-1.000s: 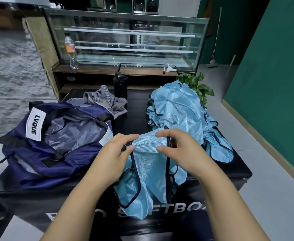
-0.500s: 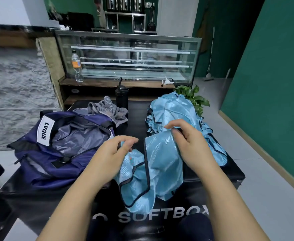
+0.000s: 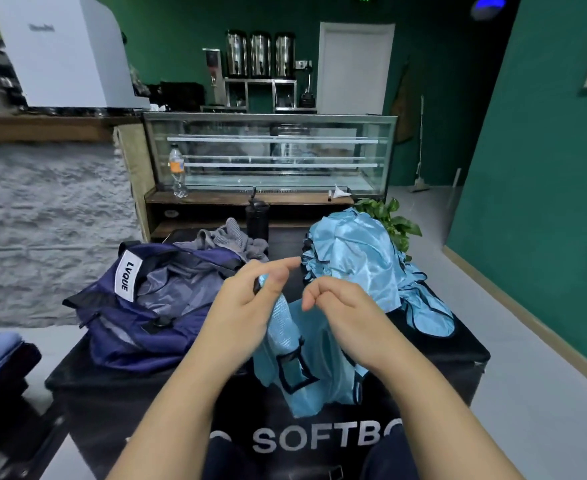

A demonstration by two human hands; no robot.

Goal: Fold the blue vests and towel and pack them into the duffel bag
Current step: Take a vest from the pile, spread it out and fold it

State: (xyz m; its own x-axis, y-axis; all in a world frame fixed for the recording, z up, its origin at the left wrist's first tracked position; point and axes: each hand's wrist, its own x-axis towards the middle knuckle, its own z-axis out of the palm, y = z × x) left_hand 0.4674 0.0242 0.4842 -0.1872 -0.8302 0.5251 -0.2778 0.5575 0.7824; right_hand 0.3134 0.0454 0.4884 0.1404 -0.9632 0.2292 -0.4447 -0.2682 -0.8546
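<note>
Head view: left hand [image 3: 247, 306] pinches the blue vest [image 3: 302, 362] by its trim to straighten it for folding, right hand [image 3: 340, 313] loosely curled, empty, duffel bag [image 3: 139, 306] open at nine o'clock.

The place looks like a café: a glass display case [image 3: 271, 154] at twelve o'clock, three steel drink urns [image 3: 260, 53] (on a back counter) beyond it.

Cloth, glass and steel across my view

I'm seeing the heaped blue vests [image 3: 358, 251] shining like glossy satin, the held vest [image 3: 306, 358] showing fine matt mesh, the duffel bag [image 3: 139, 306] looking like smooth nylon, the towel [image 3: 231, 237] reading as ribbed grey cloth, and the urns [image 3: 260, 53] gleaming as polished metal.
</note>
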